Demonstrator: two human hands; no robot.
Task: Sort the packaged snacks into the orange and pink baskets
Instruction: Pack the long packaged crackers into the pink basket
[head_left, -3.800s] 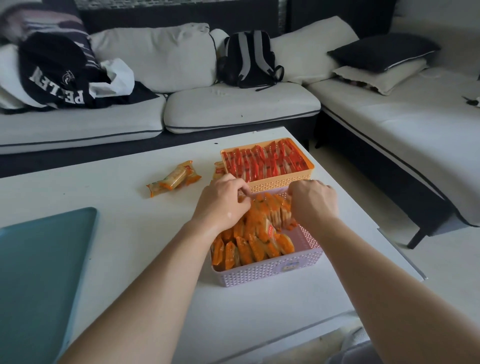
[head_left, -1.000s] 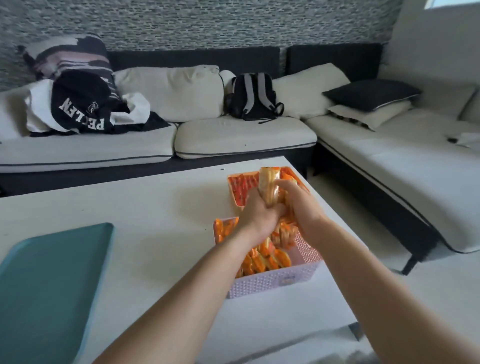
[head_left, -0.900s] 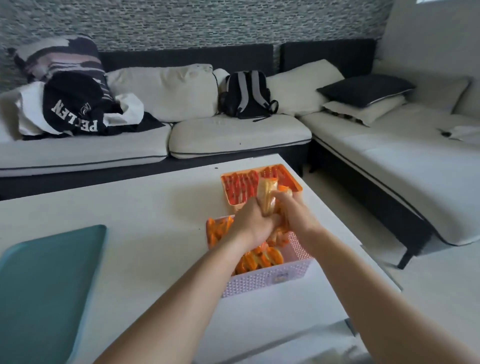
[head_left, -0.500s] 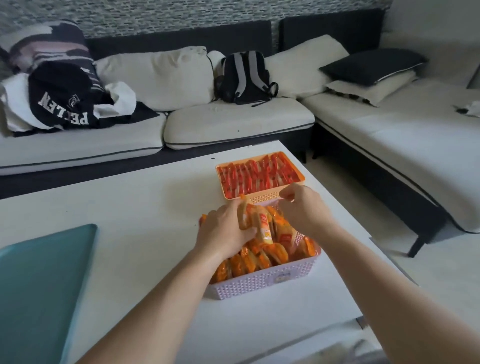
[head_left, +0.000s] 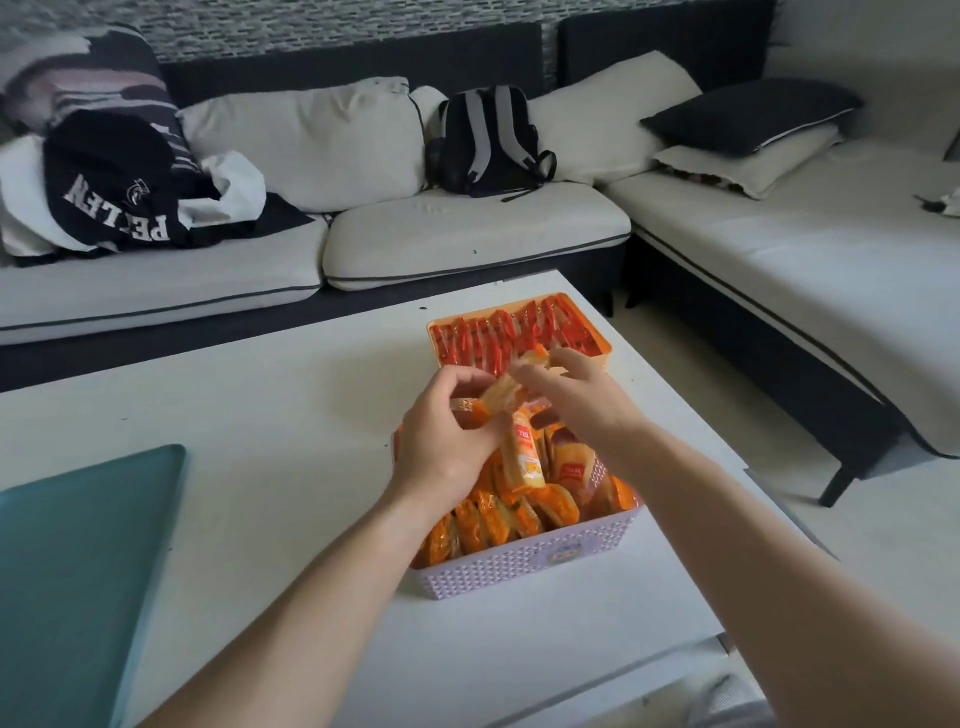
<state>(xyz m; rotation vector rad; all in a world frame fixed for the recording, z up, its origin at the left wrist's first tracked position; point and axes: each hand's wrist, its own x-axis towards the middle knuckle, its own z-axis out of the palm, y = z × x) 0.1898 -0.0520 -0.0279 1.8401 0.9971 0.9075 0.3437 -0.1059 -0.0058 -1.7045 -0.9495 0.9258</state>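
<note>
Nearly complete: orange basket (head_left: 604, 345) holds red packets (head_left: 498, 338), pink basket (head_left: 519, 567) orange packets (head_left: 545, 512); left hand (head_left: 441, 447) and right hand (head_left: 582, 405) pinch the last packets (head_left: 500, 393) above it.

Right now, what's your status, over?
Both busy: left hand and right hand grip one snack packet. Held above crowded pink basket. Beyond, orange basket full of red packets.

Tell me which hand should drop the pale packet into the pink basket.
Left, probably. The left hand grips the packet by its near end right above the pink basket; the right hand only pinches its far tip, nearer the orange basket.
</note>
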